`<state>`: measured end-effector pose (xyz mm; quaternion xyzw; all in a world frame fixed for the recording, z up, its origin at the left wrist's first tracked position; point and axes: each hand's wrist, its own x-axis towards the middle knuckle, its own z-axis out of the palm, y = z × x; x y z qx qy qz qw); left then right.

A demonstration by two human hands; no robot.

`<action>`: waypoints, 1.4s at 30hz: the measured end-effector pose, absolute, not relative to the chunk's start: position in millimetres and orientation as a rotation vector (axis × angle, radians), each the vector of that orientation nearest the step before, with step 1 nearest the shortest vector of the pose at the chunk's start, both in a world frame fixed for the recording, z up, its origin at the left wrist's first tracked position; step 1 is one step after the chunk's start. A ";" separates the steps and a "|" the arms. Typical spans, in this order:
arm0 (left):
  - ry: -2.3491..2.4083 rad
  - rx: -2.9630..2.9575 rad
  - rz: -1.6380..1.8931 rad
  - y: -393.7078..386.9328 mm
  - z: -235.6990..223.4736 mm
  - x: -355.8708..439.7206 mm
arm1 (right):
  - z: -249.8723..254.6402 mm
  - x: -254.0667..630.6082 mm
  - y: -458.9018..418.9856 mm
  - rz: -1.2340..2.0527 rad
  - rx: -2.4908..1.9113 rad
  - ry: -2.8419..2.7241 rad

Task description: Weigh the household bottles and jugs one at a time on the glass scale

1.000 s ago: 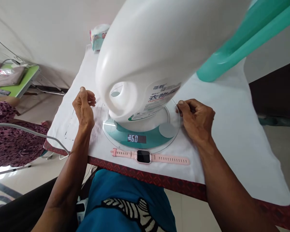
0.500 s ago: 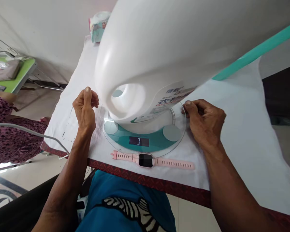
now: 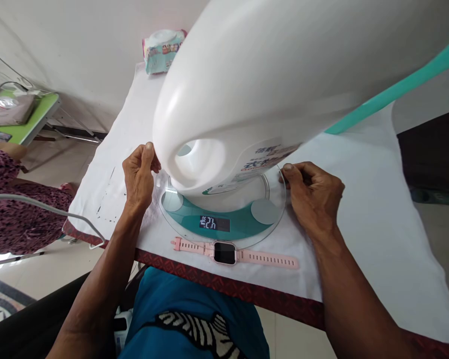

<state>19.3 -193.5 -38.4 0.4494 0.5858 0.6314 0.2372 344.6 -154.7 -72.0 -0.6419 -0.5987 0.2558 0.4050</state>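
A tall white bottle with a hollow handle (image 3: pixel 205 159) and Chinese lettering stands on a round glass scale (image 3: pixel 239 230). Lit digits, seen upside down, glow on the scale's display (image 3: pixel 214 223). At the scale's left rim, my left hand (image 3: pixel 139 174) is closed, thumb up and fingers curled; its fingertips are partly hidden beside the bottle. My right hand (image 3: pixel 314 192) pinches the right rim of the glass between thumb and curled fingers. Just in front of the scale lies a pink-strapped smartwatch (image 3: pixel 225 253) with a dark screen, stretched out flat.
A white cloth (image 3: pixel 374 219) covers the table, whose front edge has a dark red border (image 3: pixel 224 284). A pack of wipes (image 3: pixel 162 52) sits at the back left. A grey cable (image 3: pixel 52 204) hangs at left, near a person in patterned clothing (image 3: pixel 26 214) and a green table (image 3: pixel 41 117).
My left hand has moved right, up to the scale's rim. The display has gone from a partial mark to several lit digits. The view has shifted slightly.
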 end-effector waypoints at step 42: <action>1.296 0.911 2.233 -124.6 92.2 38.1 | -57.7 349.6 -157.4 0.659 -1.593 -1.677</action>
